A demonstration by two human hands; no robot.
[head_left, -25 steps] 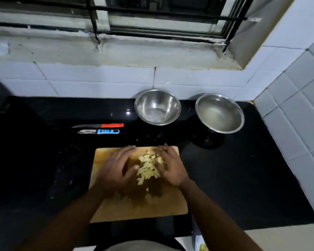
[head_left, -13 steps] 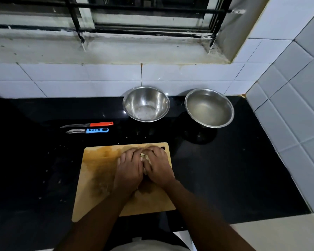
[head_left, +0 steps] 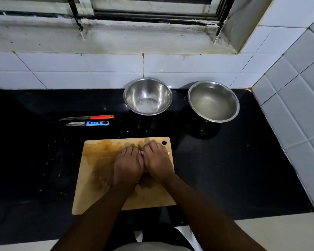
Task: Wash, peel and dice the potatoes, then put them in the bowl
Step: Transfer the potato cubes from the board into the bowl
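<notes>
The black counter [head_left: 225, 169] lies bare right of the cutting board [head_left: 98, 178], whose long axis runs away from the person. Left hand [head_left: 128, 166] and right hand [head_left: 158, 162] cup together, knuckles up, on its far right corner, hiding the potato dice; the grip cannot be told. Both bowls [head_left: 147, 96] [head_left: 213, 101] stand beyond.

Two bare hands and forearms, no sleeves in view.
Left hand [head_left: 128, 164] and right hand [head_left: 157, 161]: no gloves, rings, watch or bands visible. Short fingernails, one pale nail shows on the right hand's fingers [head_left: 142, 152]. Both forearms uncovered right down to the bottom edge of the picture. Light grey garment [head_left: 149, 246] at bottom centre, on the torso; only a sliver shows, cut and type unclear.
</notes>
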